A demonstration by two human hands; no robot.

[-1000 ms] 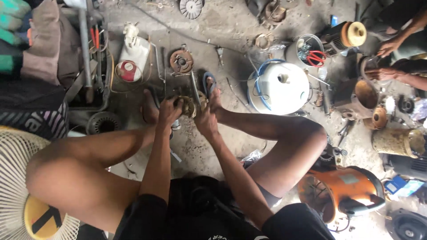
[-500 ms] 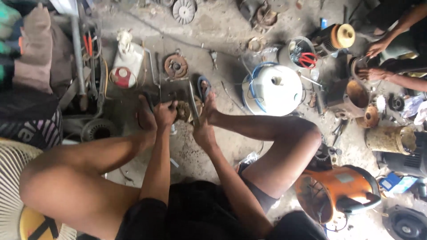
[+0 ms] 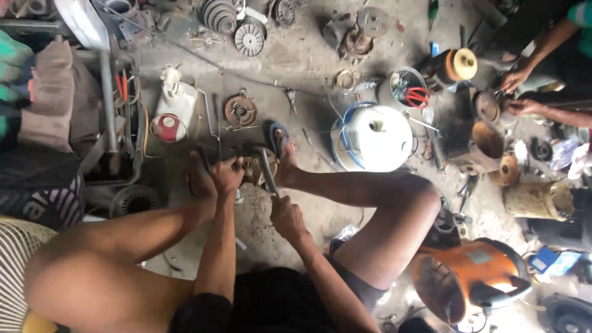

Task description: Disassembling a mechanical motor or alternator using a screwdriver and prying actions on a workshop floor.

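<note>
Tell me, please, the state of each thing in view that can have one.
left hand: closed on the small brass-coloured motor part.
right hand: gripping a metal tool set against that part.
white round housing: resting on the floor, blue wire looped on it.
orange fan: lying on its side.

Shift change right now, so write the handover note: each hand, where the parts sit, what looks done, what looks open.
Left hand: closed on the rusty round metal part on the concrete floor, steadying it.
Right hand: gripping the handle of a long grey metal tool, its tip set against that part.
Both feet brace the part from either side; a blue sandal is on the right foot.
Nearby: rusty round plate just beyond, white round housing to the right.
Done: part pinned and tool placed. Open: the part sits in one piece; whether anything has loosened cannot be seen.
</note>
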